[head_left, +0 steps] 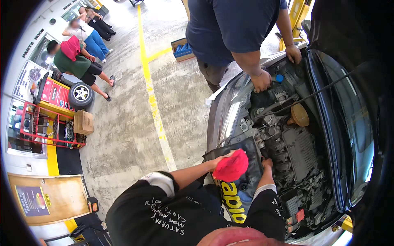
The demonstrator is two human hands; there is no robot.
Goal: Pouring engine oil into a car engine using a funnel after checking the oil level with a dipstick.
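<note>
My left hand (221, 159) is closed on a bunched red cloth (232, 165), held above the dark fender cover (249, 180) that drapes over the car's front edge. The cloth hides most of those fingers. My right hand (267, 163) reaches down at the near side of the engine bay, beside the black engine cover (298, 152). Its fingers look curled, and a small reddish bit shows at their tips; what they hold cannot be made out. A tan funnel (299, 115) stands in the engine, farther off than both hands.
Across the bay, a co-worker's hand (261, 81) reaches in near a blue cap (279, 78); the other rests on the car's edge. A thin prop rod (316, 92) slants over the engine. Behind lie an open box (182, 50) and a wheel (81, 94). Several people are at the far left.
</note>
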